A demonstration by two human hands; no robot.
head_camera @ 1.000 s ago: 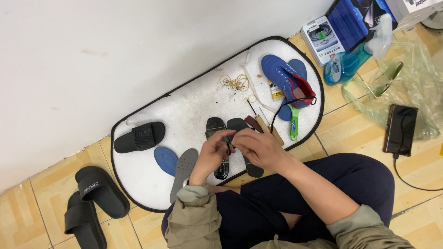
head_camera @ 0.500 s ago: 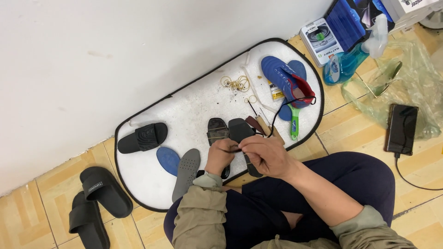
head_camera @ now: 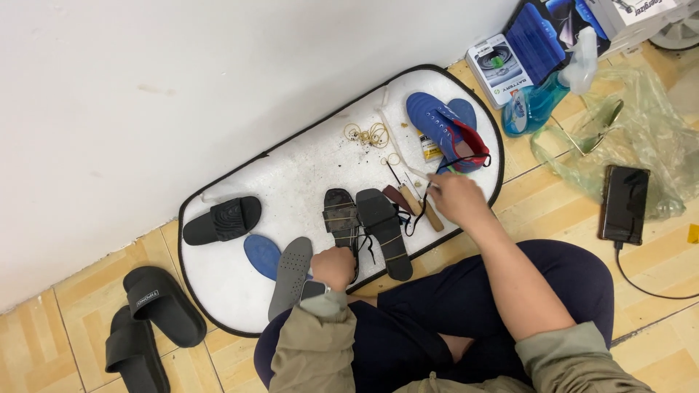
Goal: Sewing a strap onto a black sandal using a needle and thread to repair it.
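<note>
Two dark sandal pieces, one (head_camera: pixel 341 218) beside the other (head_camera: pixel 384 231), lie side by side in the middle of a white mat (head_camera: pixel 291 175). My left hand (head_camera: pixel 333 266) is closed at the near end of the left piece and seems to grip it. Further right, my right hand (head_camera: pixel 455 198) pinches a black thread (head_camera: pixel 412 218) that runs back to the sandal pieces. It is just below a blue shoe (head_camera: pixel 445 131) with red lining. A wooden-handled tool (head_camera: pixel 425 209) lies on the mat under this hand.
Also on the mat are a black slide (head_camera: pixel 221 220), a blue insole (head_camera: pixel 262 255), a grey insole (head_camera: pixel 290 275) and small metal rings (head_camera: pixel 368 134). Two black slides (head_camera: pixel 149 320) sit on the tile floor at left. At right are a phone (head_camera: pixel 624 204), a plastic bag (head_camera: pixel 641 131), a blue bottle (head_camera: pixel 539 105) and boxes (head_camera: pixel 499 65).
My hands, joined over the sandal pieces before, have parted. The right hand has moved right toward the blue shoe, drawing the thread out. The left has dropped to the sandal's near end.
</note>
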